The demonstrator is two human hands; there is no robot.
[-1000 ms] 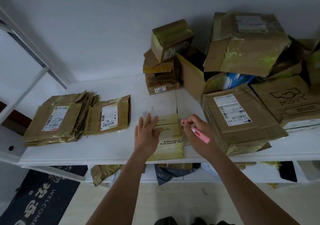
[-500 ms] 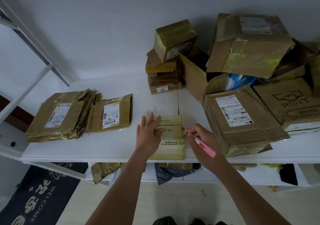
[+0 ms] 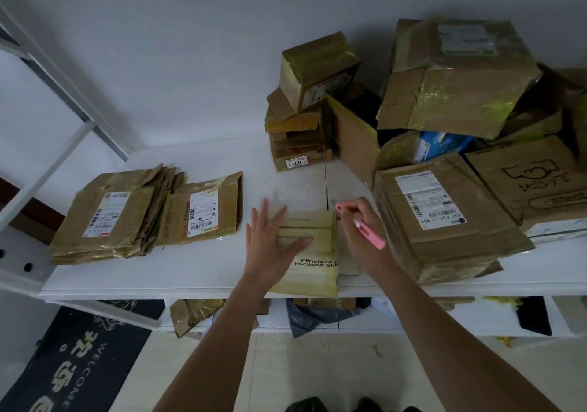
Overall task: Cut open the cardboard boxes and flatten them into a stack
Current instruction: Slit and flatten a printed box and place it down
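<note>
Pinning the small box [image 3: 306,246] flat — left hand [image 3: 270,243] laid on its left half, fingers spread | right hand [image 3: 360,237] just right of the box, gripping the pink cutter [image 3: 370,233] | box's long axis runs away from the table [image 3: 190,272] edge — right hand nearer its right seam.

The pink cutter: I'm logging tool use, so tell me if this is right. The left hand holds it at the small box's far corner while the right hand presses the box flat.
The hands are swapped. In the head view the right hand holds the pink cutter at the small box's far corner, while the left hand presses the box flat.
</note>
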